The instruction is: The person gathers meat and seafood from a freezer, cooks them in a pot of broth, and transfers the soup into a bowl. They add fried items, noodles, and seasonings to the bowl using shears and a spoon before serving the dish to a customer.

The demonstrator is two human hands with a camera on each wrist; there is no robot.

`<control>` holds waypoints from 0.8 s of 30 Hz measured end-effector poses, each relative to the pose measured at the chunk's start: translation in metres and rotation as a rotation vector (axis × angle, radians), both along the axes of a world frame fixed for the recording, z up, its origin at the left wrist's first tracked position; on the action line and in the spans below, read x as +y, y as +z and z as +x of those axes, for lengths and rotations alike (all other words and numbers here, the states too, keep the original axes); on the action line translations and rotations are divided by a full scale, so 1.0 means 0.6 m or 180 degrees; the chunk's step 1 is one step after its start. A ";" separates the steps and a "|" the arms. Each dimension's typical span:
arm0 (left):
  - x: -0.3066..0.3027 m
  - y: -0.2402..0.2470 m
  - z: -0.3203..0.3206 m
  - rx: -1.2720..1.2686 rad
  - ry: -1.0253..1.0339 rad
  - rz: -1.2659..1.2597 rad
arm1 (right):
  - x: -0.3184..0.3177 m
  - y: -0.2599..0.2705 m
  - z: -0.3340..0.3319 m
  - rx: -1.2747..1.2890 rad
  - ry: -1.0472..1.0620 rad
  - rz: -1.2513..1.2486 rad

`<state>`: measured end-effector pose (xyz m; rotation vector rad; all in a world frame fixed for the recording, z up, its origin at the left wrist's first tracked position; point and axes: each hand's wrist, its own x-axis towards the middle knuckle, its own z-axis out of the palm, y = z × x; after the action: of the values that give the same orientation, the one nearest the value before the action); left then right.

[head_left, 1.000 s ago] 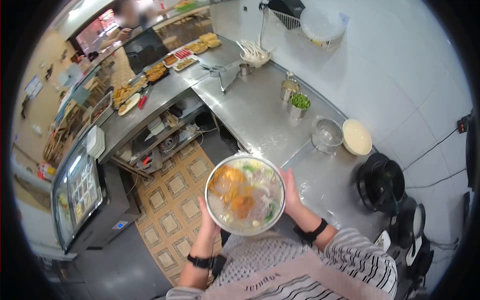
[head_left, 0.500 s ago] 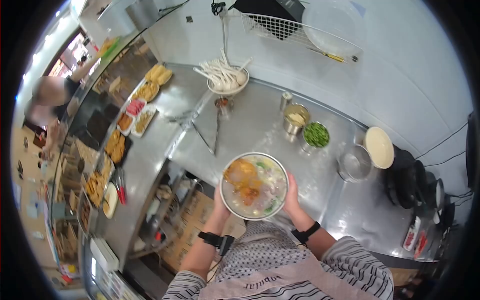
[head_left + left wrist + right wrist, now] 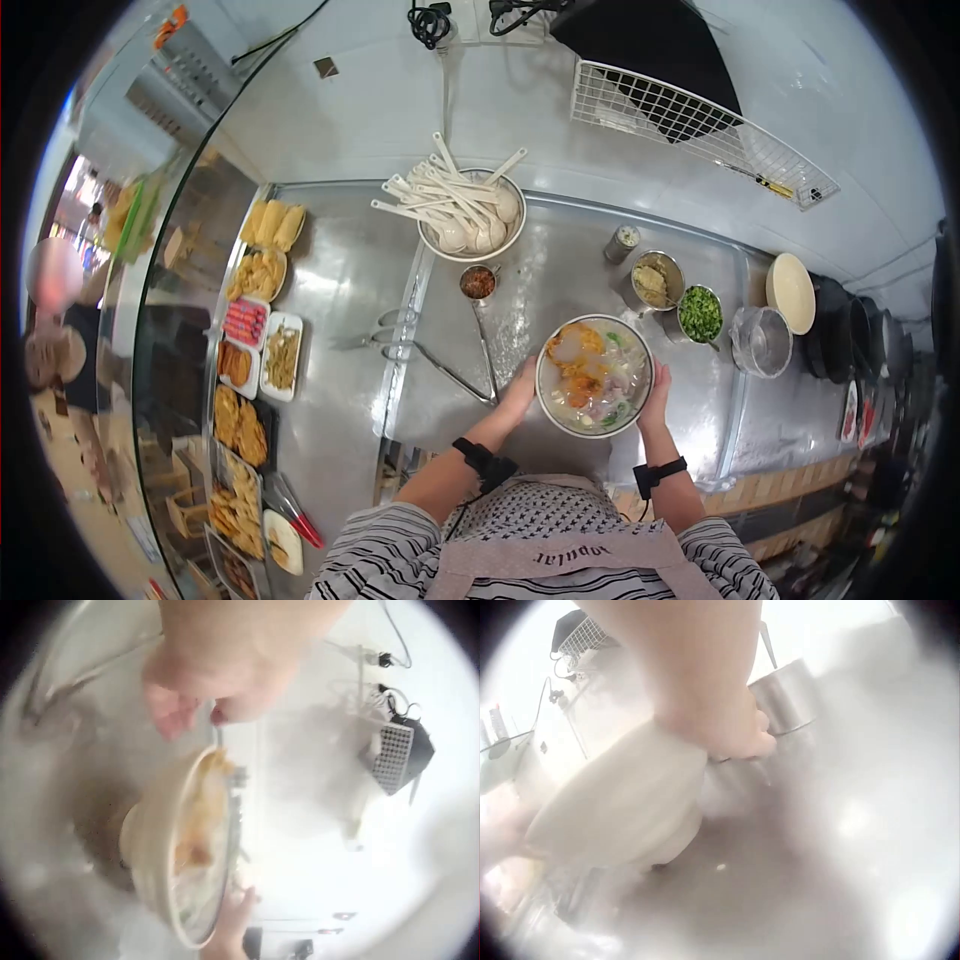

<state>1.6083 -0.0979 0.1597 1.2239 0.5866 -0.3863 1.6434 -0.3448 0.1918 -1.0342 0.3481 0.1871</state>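
A round, cream-coloured bowl of soup (image 3: 595, 378) with orange topping, pale broth and bits of green is at the counter's front, between my hands. My left hand (image 3: 517, 392) is beside its left rim. In the left wrist view, a gap shows between the left fingers (image 3: 171, 720) and the bowl (image 3: 154, 832), whose foot is close over the steel top. At the opposite side, my right hand (image 3: 655, 395) lies along the rim. The right wrist view has the right fingers (image 3: 754, 742) extended past the bowl's wall (image 3: 622, 802), not wrapped round it.
Metal tongs (image 3: 450, 372) lie left of the bowl. Behind stand a bowl of white spoons (image 3: 455, 215), a cup of red seasoning (image 3: 478, 283), a pot of chopped greens (image 3: 700, 315) and a clear container (image 3: 760, 342). Food trays (image 3: 283, 355) line the left counter.
The view has turned left-to-right toward the wall counter. I have carried the bowl from over the floor to the counter, and my left hand has come off its rim.
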 end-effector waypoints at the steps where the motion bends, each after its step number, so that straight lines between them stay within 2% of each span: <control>1: 0.028 -0.020 0.012 -0.0656 -0.0039 0.0571 | 0.000 0.002 -0.003 0.0013 -0.0085 -0.0198; 3: 0.144 0.071 0.078 -0.0599 0.0214 0.0773 | 0.000 0.006 -0.012 0.0037 -0.0293 -0.0582; 4: 0.203 0.122 0.123 -0.0781 0.0705 0.0863 | -0.001 0.010 -0.019 0.0002 -0.0488 -0.1024; 6: 0.345 0.111 0.224 -0.0782 0.1786 0.1000 | -0.015 0.028 -0.041 0.0016 -0.0894 -0.1967; 7: 0.412 0.085 0.270 -0.0956 0.2199 0.0867 | -0.014 0.034 -0.057 0.0093 -0.1167 -0.1971; 8: 0.496 0.049 0.315 -0.0884 0.1657 0.0795 | -0.012 0.045 -0.077 0.0155 -0.1295 -0.2029; 9: 0.520 0.067 0.339 -0.0868 0.1560 0.0590 | -0.005 0.056 -0.098 0.0171 -0.1407 -0.2007; 10: 0.544 0.048 0.359 -0.0903 0.1610 0.0916 | 0.001 0.065 -0.114 0.0168 -0.1508 -0.1978; 12: 0.531 0.085 0.352 -0.0994 0.1597 0.1358 | 0.011 0.079 -0.144 0.0208 -0.1729 -0.1970; 13: 0.540 0.076 0.347 -0.1392 0.1439 0.1458 | 0.014 0.087 -0.157 0.0303 -0.1726 -0.2069; 14: 0.528 0.087 0.332 -0.1803 0.1384 0.1905 | 0.019 0.093 -0.168 0.0385 -0.1702 -0.2150; 15: 0.510 0.115 0.316 -0.2234 0.1343 0.2351 | 0.026 0.097 -0.175 0.0250 -0.1618 -0.2426; 17: 0.448 0.194 0.277 -0.2459 0.1120 0.3182 | 0.047 0.105 -0.186 -0.0024 -0.1388 -0.2965; 18: 0.425 0.226 0.258 -0.2563 0.1023 0.3607 | 0.068 0.121 -0.182 -0.0429 -0.1270 -0.3439; 19: 0.417 0.245 0.243 -0.2656 0.0859 0.3925 | 0.089 0.134 -0.176 -0.0658 -0.1118 -0.3693; 20: 0.413 0.260 0.226 -0.2736 0.0695 0.4251 | 0.109 0.162 -0.161 -0.1284 -0.0748 -0.3904; 21: 0.406 0.274 0.206 -0.2801 0.0530 0.4589 | 0.138 0.189 -0.150 -0.1340 -0.0367 -0.3879; 22: 0.390 0.292 0.181 -0.2981 0.0515 0.4620 | 0.162 0.192 -0.140 -0.1585 -0.0037 -0.3641; 24: 0.336 0.323 0.128 -0.3329 0.0477 0.4707 | 0.210 0.229 -0.105 -0.2104 0.0573 -0.3786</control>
<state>1.6849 0.1034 0.3533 2.4544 -0.0800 1.0085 1.5803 -0.2189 0.3290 -2.2137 -0.3083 -0.2523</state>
